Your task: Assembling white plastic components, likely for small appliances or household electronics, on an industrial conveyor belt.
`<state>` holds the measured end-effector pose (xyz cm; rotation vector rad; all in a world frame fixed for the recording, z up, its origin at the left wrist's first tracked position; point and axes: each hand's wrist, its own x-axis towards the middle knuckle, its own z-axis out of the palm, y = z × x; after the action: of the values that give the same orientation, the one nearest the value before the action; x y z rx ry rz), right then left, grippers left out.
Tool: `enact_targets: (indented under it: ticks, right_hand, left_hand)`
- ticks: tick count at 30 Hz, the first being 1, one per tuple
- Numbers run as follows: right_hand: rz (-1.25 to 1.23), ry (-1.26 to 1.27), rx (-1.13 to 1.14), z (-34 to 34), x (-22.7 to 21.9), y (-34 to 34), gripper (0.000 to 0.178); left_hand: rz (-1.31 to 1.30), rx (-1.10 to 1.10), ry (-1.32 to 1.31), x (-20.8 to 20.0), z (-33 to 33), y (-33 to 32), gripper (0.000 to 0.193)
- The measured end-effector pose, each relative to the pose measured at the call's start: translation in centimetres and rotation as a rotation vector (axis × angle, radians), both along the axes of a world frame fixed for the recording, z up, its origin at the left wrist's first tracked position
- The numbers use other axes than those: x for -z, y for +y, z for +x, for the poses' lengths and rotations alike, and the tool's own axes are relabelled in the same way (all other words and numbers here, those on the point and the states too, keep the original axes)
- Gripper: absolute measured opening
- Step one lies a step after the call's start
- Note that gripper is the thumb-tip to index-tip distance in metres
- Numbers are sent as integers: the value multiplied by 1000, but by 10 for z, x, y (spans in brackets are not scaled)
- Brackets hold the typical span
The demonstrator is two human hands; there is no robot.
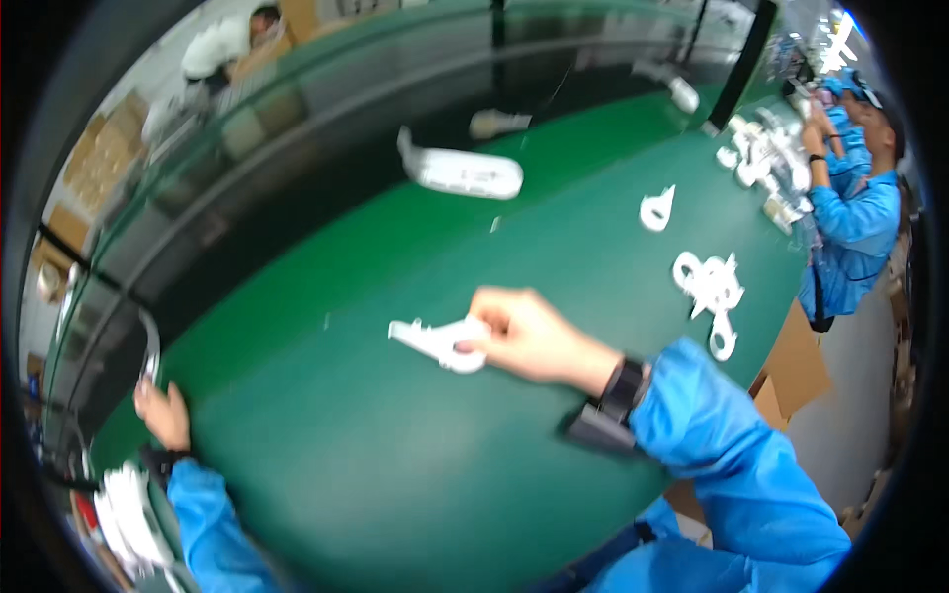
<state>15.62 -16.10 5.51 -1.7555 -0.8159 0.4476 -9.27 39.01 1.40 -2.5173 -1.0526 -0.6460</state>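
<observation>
My right hand (534, 334) pinches a white plastic part (427, 341) with a rounded end and a narrow arm, just over the middle of the green table. Thumb and fingers cover some of its round end. Far to the left, my left hand (166, 415) is closed around the lower end of a curved pale strip (151, 341) at the table's edge. The fingers hide where that strip ends. Similar white ring-shaped parts (712, 287) lie in a small pile to the right, with a single one (656, 209) farther back.
A long white housing (465, 173) and a small pale piece (499, 123) lie on the far side. White parts (766, 158) are heaped at the far right, beside a person in blue (855, 212). Long white pieces (133, 519) are stacked at lower left. A cardboard box (796, 361) stands by the right edge.
</observation>
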Motion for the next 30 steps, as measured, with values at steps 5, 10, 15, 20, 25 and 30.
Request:
enact_targets:
  ticks: [5, 10, 15, 20, 25, 30]
  right_hand:
    - [30, 159, 16, 2, 16, -7, 26]
    - [210, 157, 3, -4, 21, -10, 22]
    - [48, 169, -6, 4, 18, -13, 20]
    - [271, 329, -25, 8, 22, -4, 14]
    - [278, 391, 20, 7, 4, -6, 14]
    - [305, 463, -130, 10, 16, -1, 17]
  left_hand:
    - [-268, -212, -27, 45, 7, 85, 63]
    - [-240, -162, 80, 16, 19, 61, 43]
    - [-64, -373, 74, 51, 22, 72, 52]
    - [-435, -52, -145, -34, 25, -31, 55]
    - [-431, 262, -199, -53, 39, -101, 24]
    - [-1507, 427, -1314, -52, 83, -221, 29]
